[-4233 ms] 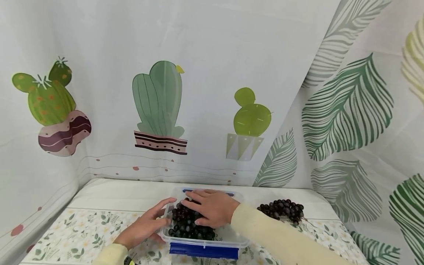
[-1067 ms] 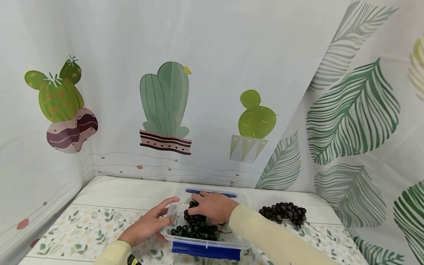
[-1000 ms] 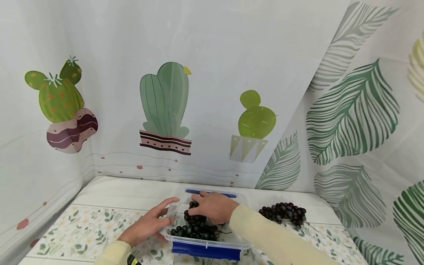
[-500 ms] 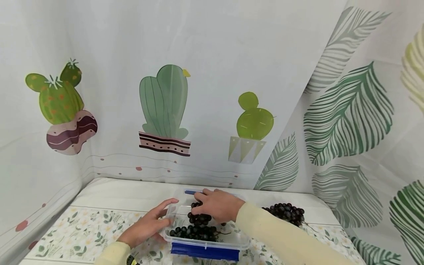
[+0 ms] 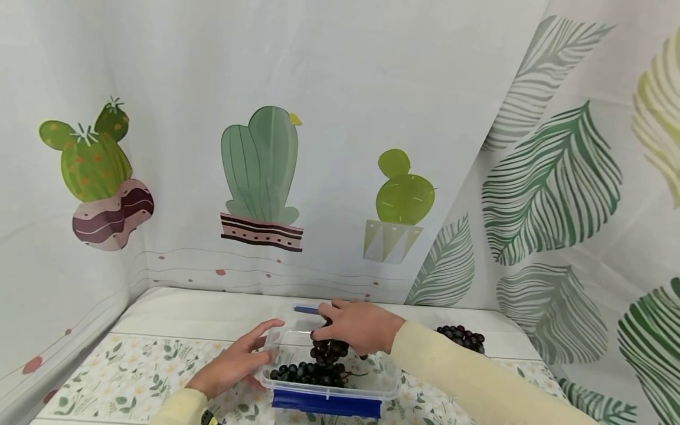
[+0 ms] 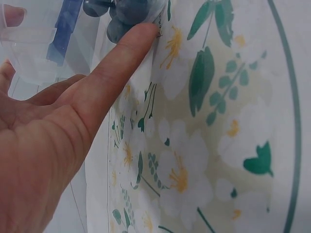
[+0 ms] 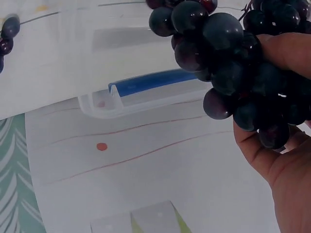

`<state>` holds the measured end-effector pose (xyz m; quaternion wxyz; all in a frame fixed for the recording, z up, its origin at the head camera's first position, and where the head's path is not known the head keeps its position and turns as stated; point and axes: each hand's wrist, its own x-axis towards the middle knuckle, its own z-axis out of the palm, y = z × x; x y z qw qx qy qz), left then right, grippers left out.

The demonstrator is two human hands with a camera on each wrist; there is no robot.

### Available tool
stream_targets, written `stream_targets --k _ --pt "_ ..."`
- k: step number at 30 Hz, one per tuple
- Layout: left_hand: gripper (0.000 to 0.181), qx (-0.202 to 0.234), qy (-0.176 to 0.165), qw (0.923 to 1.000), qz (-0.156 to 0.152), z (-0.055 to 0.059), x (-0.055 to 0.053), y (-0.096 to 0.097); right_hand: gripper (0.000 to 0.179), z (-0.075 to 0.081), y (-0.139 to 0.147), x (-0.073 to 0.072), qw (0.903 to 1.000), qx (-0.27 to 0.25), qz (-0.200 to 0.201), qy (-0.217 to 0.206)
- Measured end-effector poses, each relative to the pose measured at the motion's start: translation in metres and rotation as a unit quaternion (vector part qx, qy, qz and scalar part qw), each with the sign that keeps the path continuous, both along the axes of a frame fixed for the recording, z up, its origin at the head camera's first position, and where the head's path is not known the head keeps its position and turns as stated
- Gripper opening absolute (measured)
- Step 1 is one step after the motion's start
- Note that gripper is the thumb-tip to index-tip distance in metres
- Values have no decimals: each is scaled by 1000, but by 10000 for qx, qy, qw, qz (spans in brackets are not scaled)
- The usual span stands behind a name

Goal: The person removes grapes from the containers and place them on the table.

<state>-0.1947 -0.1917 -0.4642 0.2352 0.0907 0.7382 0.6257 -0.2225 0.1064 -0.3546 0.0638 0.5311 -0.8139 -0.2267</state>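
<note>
A clear plastic food container (image 5: pixel 327 391) with blue clips stands on the table. Inside it, along the front, lies a bunch of dark grapes (image 5: pixel 305 373) with its stem to the right. Above the container's floor, my right hand (image 5: pixel 363 328) grips another grape bunch (image 5: pixel 328 353) from above. In the right wrist view, thumb and fingers curl round that grape bunch (image 7: pixel 228 63). My left hand (image 5: pixel 234 363) rests against the container's left side, its fingers extended. The left wrist view shows one straight finger (image 6: pixel 114 68) along the wall, just outside a few grapes.
A third bunch of dark grapes (image 5: pixel 461 337) lies on the table right of the container, partly hidden by my right sleeve (image 5: pixel 467 378). A flowered cloth (image 5: pixel 143 369) covers the table's front part. A printed curtain (image 5: pixel 340 277) closes off the back.
My right hand, earlier flat over the grapes, now grips one bunch and has moved it to the right, away from the other. The left hand stays at the container's side.
</note>
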Motion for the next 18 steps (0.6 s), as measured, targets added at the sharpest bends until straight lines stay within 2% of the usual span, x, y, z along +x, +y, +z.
stream_targets --k 5,11,18 --pt "67 -34 -25 10000 37 -2 0 0 59 2 6 2 9999 -80 57 67" --pt "66 -60 -21 10000 73 -2 0 1 63 5 12 4 9999 -69 -67 29" --pt "67 -71 -11 10000 60 -1 0 1 62 12 16 8 9991 -150 -278 -291"
